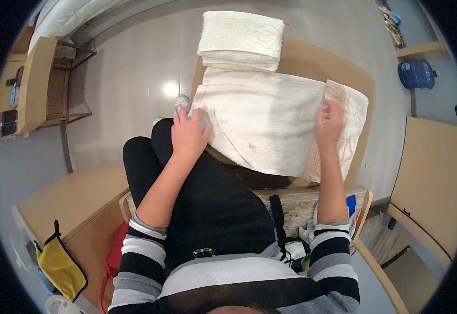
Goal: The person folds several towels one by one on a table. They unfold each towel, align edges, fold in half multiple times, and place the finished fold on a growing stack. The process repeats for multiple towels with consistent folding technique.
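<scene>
A white cloth, probably a towel [265, 120], lies spread out in front of me, with a beige patterned band [335, 90] along its right side. At its left edge is my left hand [188, 133], open, fingers apart and resting near the cloth's corner above my knee. Over the beige band my right hand [329, 120] is curled closed and slightly blurred. Whatever its fingers may hold is hidden. Just beyond the spread cloth sits a stack of folded white towels [241, 34], neatly squared.
A tan board or tabletop [312, 55] lies under the cloths. A wooden cabinet [76, 193] stands at left, with a yellow cloth [61, 267] near it. To the right are a wooden table [427, 172] and a blue water jug [416, 74].
</scene>
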A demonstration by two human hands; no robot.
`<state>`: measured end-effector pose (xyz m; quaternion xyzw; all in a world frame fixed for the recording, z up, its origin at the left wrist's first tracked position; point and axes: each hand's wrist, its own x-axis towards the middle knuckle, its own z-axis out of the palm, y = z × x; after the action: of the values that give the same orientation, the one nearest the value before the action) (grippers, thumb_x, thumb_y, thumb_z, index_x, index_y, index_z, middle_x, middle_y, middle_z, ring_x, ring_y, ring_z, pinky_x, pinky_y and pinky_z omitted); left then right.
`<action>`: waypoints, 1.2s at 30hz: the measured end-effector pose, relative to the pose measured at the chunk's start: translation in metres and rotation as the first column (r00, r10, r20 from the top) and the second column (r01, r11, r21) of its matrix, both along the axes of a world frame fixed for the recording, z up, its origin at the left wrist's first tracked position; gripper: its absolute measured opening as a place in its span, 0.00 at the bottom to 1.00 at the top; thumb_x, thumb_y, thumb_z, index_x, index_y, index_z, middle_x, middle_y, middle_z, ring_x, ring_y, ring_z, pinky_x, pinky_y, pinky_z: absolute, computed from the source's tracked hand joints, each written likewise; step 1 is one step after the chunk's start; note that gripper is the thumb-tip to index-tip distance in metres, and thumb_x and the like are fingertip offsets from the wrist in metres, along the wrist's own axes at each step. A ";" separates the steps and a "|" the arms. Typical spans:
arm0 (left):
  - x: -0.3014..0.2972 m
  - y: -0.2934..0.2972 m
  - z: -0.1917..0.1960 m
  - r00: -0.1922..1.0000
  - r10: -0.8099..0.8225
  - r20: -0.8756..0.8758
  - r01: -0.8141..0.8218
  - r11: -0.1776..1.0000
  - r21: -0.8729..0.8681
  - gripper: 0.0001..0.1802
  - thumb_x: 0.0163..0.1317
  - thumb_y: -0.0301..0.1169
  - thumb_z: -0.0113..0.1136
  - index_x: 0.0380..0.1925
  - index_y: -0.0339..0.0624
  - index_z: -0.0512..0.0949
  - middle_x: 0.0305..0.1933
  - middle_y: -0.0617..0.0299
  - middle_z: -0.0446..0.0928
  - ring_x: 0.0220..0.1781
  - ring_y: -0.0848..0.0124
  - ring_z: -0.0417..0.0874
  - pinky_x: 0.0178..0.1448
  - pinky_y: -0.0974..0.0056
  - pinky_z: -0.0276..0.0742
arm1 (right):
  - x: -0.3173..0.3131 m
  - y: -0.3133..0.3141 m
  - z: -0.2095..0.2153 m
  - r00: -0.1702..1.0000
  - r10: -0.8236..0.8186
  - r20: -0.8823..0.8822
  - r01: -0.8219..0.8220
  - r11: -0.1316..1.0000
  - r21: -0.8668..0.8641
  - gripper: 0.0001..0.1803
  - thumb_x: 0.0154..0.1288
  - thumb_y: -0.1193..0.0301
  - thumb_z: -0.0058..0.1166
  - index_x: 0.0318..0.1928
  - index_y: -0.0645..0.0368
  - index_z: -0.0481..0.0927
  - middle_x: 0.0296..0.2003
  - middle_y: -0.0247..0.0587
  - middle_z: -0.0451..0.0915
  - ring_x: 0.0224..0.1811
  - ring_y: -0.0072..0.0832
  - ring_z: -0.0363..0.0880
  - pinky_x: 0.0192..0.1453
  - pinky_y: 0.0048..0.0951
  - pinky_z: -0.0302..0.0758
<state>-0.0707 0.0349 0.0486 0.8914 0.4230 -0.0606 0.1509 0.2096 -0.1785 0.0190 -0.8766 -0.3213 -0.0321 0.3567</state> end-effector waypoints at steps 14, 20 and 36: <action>-0.042 -0.004 0.000 0.929 -0.155 0.337 0.217 0.964 -0.152 0.13 0.46 0.20 0.62 0.34 0.44 0.80 0.46 0.57 0.77 0.53 0.55 0.74 0.58 0.53 0.71 | -0.158 0.226 -0.005 0.961 0.265 -0.082 -0.278 0.917 -0.285 0.19 0.61 0.59 0.58 0.40 0.65 0.80 0.40 0.53 0.81 0.35 0.43 0.84 0.36 0.43 0.80; -0.068 -0.016 0.023 0.828 -0.324 0.458 0.436 0.885 -0.163 0.11 0.48 0.19 0.58 0.33 0.43 0.80 0.50 0.62 0.76 0.58 0.60 0.73 0.61 0.56 0.68 | -0.159 0.255 -0.007 0.974 0.221 -0.056 -0.216 0.816 -0.536 0.18 0.57 0.59 0.60 0.36 0.62 0.79 0.29 0.50 0.84 0.34 0.44 0.86 0.36 0.42 0.81; -0.022 -0.042 0.074 0.493 -0.487 0.721 0.764 0.638 -0.092 0.12 0.39 0.25 0.61 0.29 0.45 0.76 0.51 0.61 0.74 0.61 0.58 0.70 0.63 0.51 0.65 | -0.054 0.117 0.038 0.468 0.361 -0.806 0.337 0.771 0.541 0.06 0.60 0.76 0.48 0.38 0.58 0.76 0.32 0.30 0.79 0.32 0.21 0.76 0.39 0.23 0.74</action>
<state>-0.0923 -0.0072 0.1229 0.8955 -0.0407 0.1077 0.4298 0.1557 -0.0620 0.0570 -0.5833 -0.0648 0.3206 0.7434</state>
